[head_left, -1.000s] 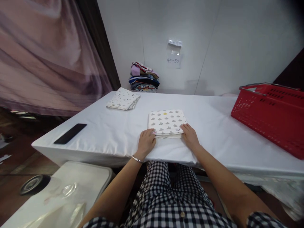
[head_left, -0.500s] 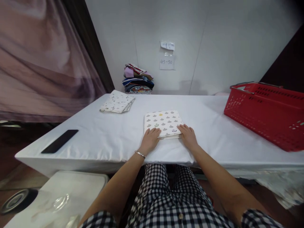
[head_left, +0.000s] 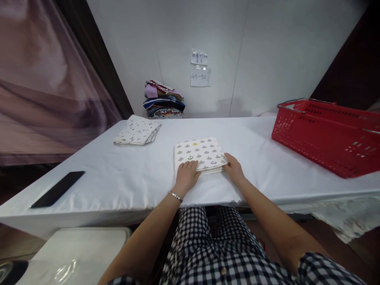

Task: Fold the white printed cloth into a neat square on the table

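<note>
Centrally in the frame, the left hand (head_left: 187,176) lays half-open fingers on the cloth (head_left: 202,152), whose right corner the right hand (head_left: 234,169) pinches.

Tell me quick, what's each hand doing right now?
Left hand: open, resting on the folded cloth.
Right hand: touching the cloth's near right corner; can't tell if it's pinching.
</note>
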The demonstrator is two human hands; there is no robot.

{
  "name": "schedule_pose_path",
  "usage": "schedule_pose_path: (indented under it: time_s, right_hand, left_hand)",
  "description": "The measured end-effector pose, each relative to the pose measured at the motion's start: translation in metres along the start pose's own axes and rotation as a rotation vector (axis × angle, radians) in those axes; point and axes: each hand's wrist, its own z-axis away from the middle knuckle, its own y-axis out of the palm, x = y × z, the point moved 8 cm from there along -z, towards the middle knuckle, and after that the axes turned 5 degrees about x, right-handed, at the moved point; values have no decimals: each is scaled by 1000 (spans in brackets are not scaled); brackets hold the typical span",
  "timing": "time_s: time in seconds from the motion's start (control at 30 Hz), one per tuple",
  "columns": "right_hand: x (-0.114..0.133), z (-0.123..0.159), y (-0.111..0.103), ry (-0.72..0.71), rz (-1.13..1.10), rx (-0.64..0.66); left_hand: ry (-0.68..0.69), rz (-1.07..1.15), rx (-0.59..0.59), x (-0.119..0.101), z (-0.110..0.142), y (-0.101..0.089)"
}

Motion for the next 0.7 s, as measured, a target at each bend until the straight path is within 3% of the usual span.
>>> schedule_pose_path:
  time_s: [0.17,0.33,0.57,0.7]
  right_hand:
    - [-27,2,-8,217,-75,-65]
    - [-36,11,-20,295,-88,-100]
    - [15,13,-24,-46,47,-69]
    - [30,13,-18,-136,105,-7]
  left_hand:
    - [67,-1,9,-28,-26,4]
    - [-44,22,72,-21,-47,9]
    - [-106,34,92,-17,-48,6]
    - [-98,35,84,-19,-48,6]
